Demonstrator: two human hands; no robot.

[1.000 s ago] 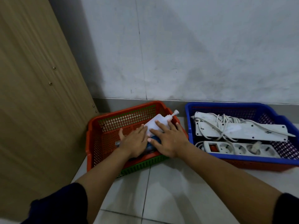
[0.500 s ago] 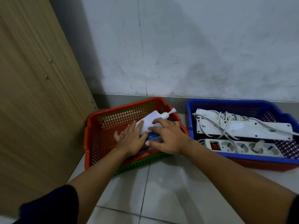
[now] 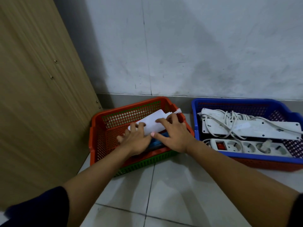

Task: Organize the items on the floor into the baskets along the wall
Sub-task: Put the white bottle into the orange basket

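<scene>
An orange mesh basket (image 3: 105, 145) sits nested in a green one (image 3: 144, 163) against the wall. Inside it lies a white pouch with a spout (image 3: 153, 122), on top of a blue item (image 3: 155, 142) that is mostly hidden. My left hand (image 3: 136, 140) rests on the pouch's left end, fingers curled over its edge. My right hand (image 3: 173, 135) lies flat across the pouch's right half, fingers spread. To the right stands a blue basket (image 3: 246, 158) on a red one, holding two white power strips (image 3: 250, 128) with a tangled cord.
A wooden cabinet panel (image 3: 37, 95) rises on the left, close to the orange basket. Grey wall and skirting run behind both baskets. Pale floor tiles (image 3: 172, 190) lie in front, under my forearms.
Both hands have shifted a little over the pouch; my left fingers now curl onto its left edge, and the pouch sits slightly further back in the orange basket.
</scene>
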